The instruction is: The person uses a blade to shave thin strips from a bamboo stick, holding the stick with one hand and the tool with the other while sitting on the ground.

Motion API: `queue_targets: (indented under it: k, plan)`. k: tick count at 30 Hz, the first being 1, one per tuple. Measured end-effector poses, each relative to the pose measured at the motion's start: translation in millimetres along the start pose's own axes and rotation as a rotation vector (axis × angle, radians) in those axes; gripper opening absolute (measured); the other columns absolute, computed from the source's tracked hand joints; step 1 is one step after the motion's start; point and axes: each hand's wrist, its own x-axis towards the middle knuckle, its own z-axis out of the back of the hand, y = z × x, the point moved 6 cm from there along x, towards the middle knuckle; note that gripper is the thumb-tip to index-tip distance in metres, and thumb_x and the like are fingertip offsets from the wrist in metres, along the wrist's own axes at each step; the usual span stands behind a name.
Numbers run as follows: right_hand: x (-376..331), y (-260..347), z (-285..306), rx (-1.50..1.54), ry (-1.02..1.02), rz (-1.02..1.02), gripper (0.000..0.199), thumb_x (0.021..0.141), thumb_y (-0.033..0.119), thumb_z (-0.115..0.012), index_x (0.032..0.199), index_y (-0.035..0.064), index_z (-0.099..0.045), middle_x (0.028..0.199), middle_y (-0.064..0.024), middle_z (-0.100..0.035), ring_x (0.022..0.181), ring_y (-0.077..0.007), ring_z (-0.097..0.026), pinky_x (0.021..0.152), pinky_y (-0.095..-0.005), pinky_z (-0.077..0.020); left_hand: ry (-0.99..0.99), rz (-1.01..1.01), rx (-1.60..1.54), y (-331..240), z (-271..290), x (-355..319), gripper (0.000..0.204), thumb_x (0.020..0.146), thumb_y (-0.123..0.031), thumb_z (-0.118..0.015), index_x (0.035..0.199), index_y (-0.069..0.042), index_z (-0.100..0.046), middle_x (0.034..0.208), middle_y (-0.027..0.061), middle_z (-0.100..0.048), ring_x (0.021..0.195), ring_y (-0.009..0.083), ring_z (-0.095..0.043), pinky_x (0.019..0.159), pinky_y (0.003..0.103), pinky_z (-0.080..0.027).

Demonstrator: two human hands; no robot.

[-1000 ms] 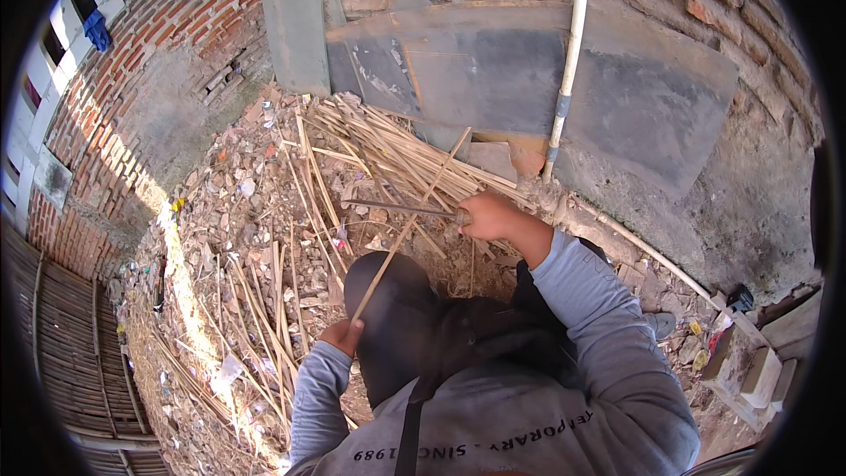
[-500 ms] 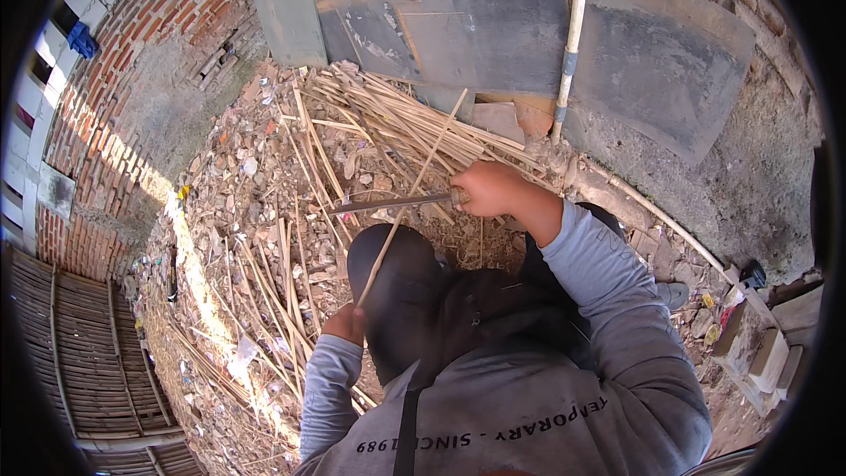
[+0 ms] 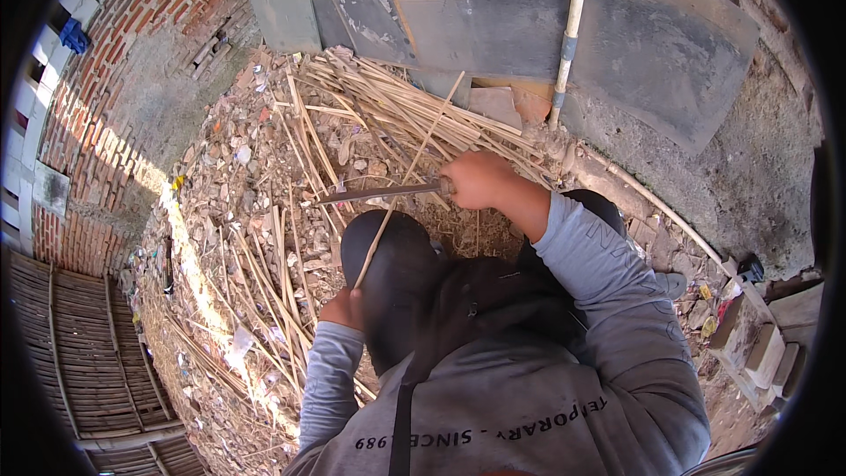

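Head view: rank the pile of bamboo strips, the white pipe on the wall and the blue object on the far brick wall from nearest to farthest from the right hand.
From the right hand, which grips a blade:
1. Pile of bamboo strips, just beyond the hand against the wall.
2. White pipe, up and to the right, upright on the grey wall.
3. Blue object, far upper left on the brick wall.

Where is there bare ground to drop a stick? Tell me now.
Bare patches: the grey concrete right of the white pipe, and the packed dirt beside the brick wall. Crowded: the rubble strewn with bamboo strips around the right hand and left hand.
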Motion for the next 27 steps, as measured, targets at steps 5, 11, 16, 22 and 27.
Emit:
queue_targets:
  k: [5, 11, 16, 22, 27]
  plan:
    - [37, -75, -11, 0.174, -0.108, -0.142, 0.039, 0.072, 0.023, -0.070, 0.107, 0.0056, -0.069, 0.096, -0.0199, -0.069, 0.092, -0.0373, -0.066, 0.081, -0.0446, -0.0529, -0.035, -0.029, -0.082, -6, 1, 10, 0.053, 0.100, -0.047, -0.038, 0.082, -0.001, -0.059, 0.072, 0.0275, -0.060, 0.075, 0.0489, -0.060, 0.066, 0.054, -0.045]
    - [11, -35, 10, 0.067, -0.091, -0.077, 0.037, 0.072, 0.024, -0.070, 0.103, 0.0039, -0.069, 0.098, -0.0211, -0.068, 0.094, -0.0389, -0.065, 0.083, -0.0449, -0.0522, -0.033, -0.007, -0.001, 8, 0, 2, 0.056, 0.100, -0.050, -0.034, 0.084, -0.002, -0.059, 0.074, 0.0288, -0.061, 0.076, 0.0508, -0.059, 0.068, 0.056, -0.043]
    - [15, -37, -20, 0.081, 0.130, 0.037, 0.042, 0.074, 0.029, -0.076, 0.108, 0.0075, -0.068, 0.100, -0.0208, -0.068, 0.097, -0.0372, -0.065, 0.083, -0.0440, -0.0513, -0.004, -0.036, -0.035, -6, -1, -5, 0.050, 0.100, -0.046, -0.038, 0.089, -0.002, -0.061, 0.072, 0.0279, -0.062, 0.073, 0.0500, -0.061, 0.064, 0.055, -0.046]
    - [19, -39, -9, 0.062, 0.019, -0.034, 0.035, 0.070, 0.019, -0.068, 0.101, 0.0050, -0.070, 0.093, -0.0184, -0.069, 0.092, -0.0364, -0.066, 0.077, -0.0442, -0.0528, -0.008, -0.013, -0.025, -2, 5, -5, 0.050, 0.099, -0.047, -0.040, 0.088, -0.003, -0.061, 0.071, 0.0277, -0.062, 0.072, 0.0498, -0.061, 0.063, 0.055, -0.047]
    - [20, -29, -18, 0.116, 0.109, -0.014, 0.033, 0.070, 0.019, -0.068, 0.100, 0.0069, -0.070, 0.094, -0.0188, -0.069, 0.092, -0.0374, -0.066, 0.077, -0.0462, -0.0531, 0.021, -0.027, 0.006, -8, -4, -5, 0.050, 0.102, -0.045, -0.036, 0.086, -0.001, -0.056, 0.069, 0.0275, -0.060, 0.070, 0.0493, -0.060, 0.061, 0.055, -0.044]
